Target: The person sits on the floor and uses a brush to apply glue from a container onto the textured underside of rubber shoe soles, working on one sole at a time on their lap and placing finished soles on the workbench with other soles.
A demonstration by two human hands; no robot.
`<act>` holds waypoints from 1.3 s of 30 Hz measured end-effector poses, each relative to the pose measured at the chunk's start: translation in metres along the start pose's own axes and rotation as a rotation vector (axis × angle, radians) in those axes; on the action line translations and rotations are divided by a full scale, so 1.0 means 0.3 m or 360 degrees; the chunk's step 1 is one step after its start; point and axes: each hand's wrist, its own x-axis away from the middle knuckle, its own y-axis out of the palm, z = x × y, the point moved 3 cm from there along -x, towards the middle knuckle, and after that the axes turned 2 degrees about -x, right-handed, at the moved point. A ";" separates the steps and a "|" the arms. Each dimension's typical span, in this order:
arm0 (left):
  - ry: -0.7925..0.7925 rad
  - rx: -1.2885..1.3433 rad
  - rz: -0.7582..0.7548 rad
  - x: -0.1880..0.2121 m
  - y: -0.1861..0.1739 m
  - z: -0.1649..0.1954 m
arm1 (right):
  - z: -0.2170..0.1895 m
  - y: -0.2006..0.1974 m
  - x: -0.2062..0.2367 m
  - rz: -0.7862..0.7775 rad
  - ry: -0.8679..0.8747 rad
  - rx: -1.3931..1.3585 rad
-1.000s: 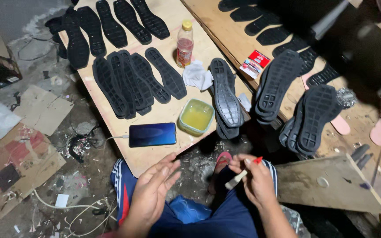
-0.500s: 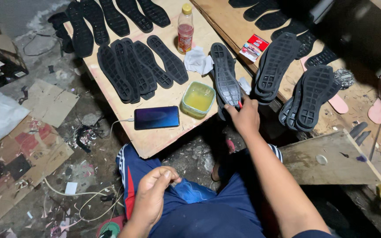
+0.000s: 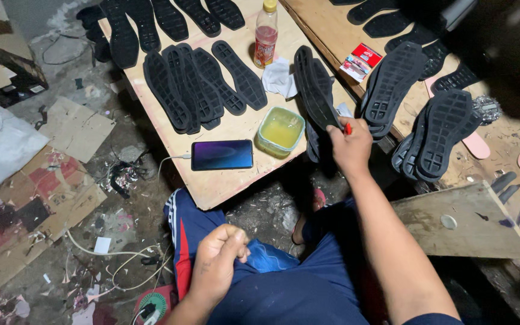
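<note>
My right hand point(image 3: 350, 144) reaches forward and grips a black shoe sole point(image 3: 315, 90) by its near end at the board's right edge; a red brush handle point(image 3: 348, 128) shows in the same fist. My left hand point(image 3: 221, 262) rests curled in a loose fist on my lap, over blue trousers, holding nothing that I can see. A square tub of yellow glue point(image 3: 281, 130) sits just left of the right hand. A dark phone point(image 3: 222, 154) lies flat near the board's front edge.
Rows of black soles point(image 3: 194, 90) cover the wooden board point(image 3: 212, 183). A drink bottle point(image 3: 265, 35), a white rag point(image 3: 279, 78) and a red packet point(image 3: 360, 60) lie behind. More soles point(image 3: 446, 129) rest on the right bench. Cardboard and cables litter the floor at left.
My right hand moved from my lap to the board's right edge and took hold of a black sole. My left hand closed from spread fingers into a fist on my lap.
</note>
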 end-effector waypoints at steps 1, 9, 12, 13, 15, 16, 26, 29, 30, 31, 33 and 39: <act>0.0008 0.0013 0.0034 0.003 -0.005 -0.006 | 0.001 -0.012 0.009 0.0011 -0.0047 -0.0016; 0.0719 -0.0580 0.0141 0.045 0.038 0.155 | -0.225 -0.249 0.204 -0.0387 -0.0321 -0.0263; 0.1309 -0.1057 0.0211 0.085 0.101 0.283 | -0.296 -0.318 0.269 -0.0591 -0.0351 -0.0299; 0.1494 -0.1221 0.0244 0.098 0.120 0.317 | -0.316 -0.327 0.286 -0.0650 -0.0382 -0.0288; 0.1762 -0.1743 0.0391 0.116 0.147 0.360 | -0.352 -0.323 0.319 -0.0943 -0.0482 -0.0397; 0.1886 -0.2007 0.0467 0.123 0.155 0.368 | -0.365 -0.313 0.334 -0.1093 -0.0529 -0.0452; -0.0077 0.0553 -0.0313 -0.008 -0.097 0.270 | -0.084 -0.138 0.139 -0.0498 0.0270 -0.1099; -0.0088 0.1265 -0.0551 0.012 -0.108 0.309 | 0.026 -0.048 0.076 -0.0470 0.0950 -0.1137; -0.0083 0.1533 -0.0730 0.031 -0.086 0.317 | 0.029 -0.021 0.059 -0.0542 0.0919 -0.1137; -0.0080 0.1798 -0.0912 0.045 -0.063 0.323 | 0.024 0.005 0.046 -0.0610 0.0890 -0.1136; 0.0143 0.1790 -0.0913 0.063 -0.002 0.301 | 0.000 0.050 0.028 -0.0754 0.0813 -0.0879; 0.0038 0.1703 -0.0419 0.098 -0.004 0.194 | -0.114 0.138 -0.020 -0.0873 -0.0182 -0.0251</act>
